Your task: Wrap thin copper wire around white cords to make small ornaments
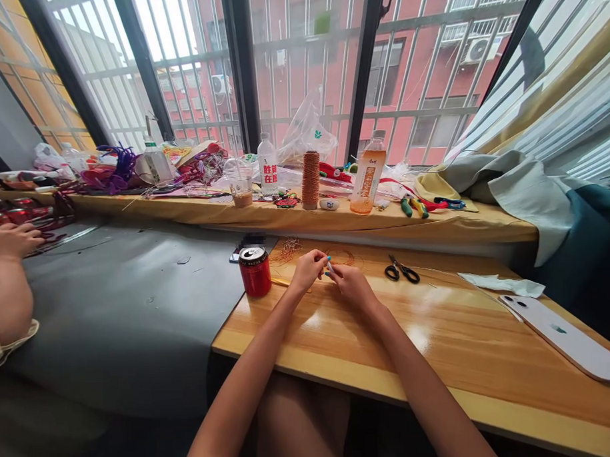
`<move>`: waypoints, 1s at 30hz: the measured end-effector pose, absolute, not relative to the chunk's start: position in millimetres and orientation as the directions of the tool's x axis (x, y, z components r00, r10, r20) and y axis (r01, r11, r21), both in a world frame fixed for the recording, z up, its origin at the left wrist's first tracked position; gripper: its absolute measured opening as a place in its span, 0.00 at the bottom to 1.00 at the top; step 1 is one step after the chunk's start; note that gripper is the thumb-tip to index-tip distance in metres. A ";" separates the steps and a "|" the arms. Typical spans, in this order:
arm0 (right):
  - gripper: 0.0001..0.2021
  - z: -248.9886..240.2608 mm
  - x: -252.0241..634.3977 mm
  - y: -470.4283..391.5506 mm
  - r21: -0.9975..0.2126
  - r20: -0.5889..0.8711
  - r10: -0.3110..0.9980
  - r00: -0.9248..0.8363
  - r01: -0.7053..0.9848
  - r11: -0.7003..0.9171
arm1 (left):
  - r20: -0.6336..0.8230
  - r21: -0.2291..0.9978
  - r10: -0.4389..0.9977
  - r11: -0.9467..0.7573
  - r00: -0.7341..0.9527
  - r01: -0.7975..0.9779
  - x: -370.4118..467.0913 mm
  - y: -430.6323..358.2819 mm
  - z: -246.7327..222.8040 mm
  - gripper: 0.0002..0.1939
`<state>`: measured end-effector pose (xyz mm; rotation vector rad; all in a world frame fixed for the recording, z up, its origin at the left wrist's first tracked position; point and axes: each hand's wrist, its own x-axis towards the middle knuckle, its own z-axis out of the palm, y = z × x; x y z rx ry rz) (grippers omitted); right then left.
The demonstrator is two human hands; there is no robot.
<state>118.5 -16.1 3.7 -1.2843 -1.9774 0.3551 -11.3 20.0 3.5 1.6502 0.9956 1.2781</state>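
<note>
A small pale piece [330, 267] sits at the fingertips, between the left hand [310, 268] and right hand [349, 281], both pinching it above the counter [359, 346]; its long axis is too small to tell. Scissors [401, 270] lie rightward, a red can [255, 275] stands leftward.

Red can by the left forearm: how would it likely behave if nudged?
The red can stands upright on its base, so a low push would probably slide it, while one near the rim might tip it. Its round side suggests it could roll once down. Its contents are hidden, so its weight is unclear.
</note>
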 end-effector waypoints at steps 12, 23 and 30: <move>0.13 0.3 114.9 -13.6 -0.708 0.315 0.906 -0.282 0.566 0.422 | 0.203 0.965 0.942 -0.145 0.269 -0.219 -13.5 19.4 3.9 0.12; 0.21 -6.4 126.3 -8.9 -0.399 0.483 0.876 0.018 0.894 0.202 | 0.399 0.730 0.897 -0.437 0.191 0.525 0.7 35.4 -2.1 0.09; 0.20 -17.7 172.5 18.4 -0.946 0.315 0.684 0.658 0.274 0.172 | 0.343 0.274 0.784 -0.611 0.518 0.743 32.5 75.3 7.7 0.07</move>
